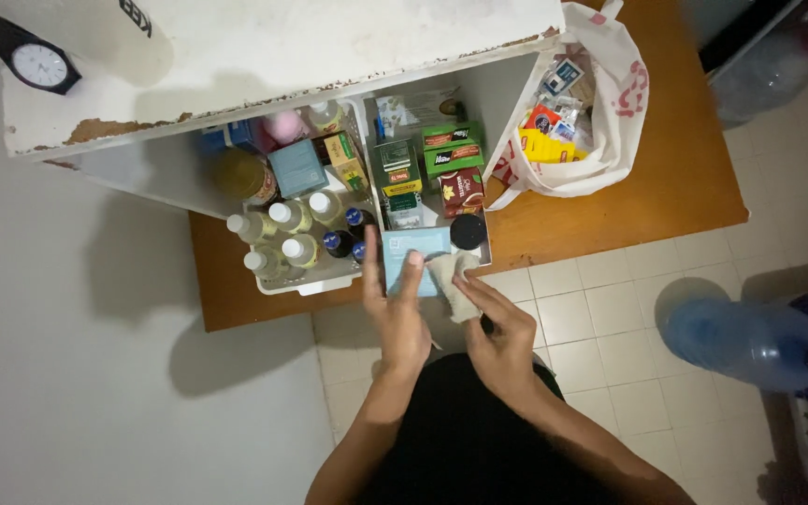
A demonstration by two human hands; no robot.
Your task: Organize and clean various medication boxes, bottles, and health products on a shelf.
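Box (413, 254) half behind left hand (399, 323)

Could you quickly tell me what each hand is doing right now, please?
Left hand: closed on the light blue box.
Right hand: closed on a pale cloth, pressed to the box.

bottles (296, 234) left of boxes (441, 164), bag (591, 122) right

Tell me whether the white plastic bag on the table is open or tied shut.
Open: the white plastic bag gapes at its mouth, showing small packets inside.
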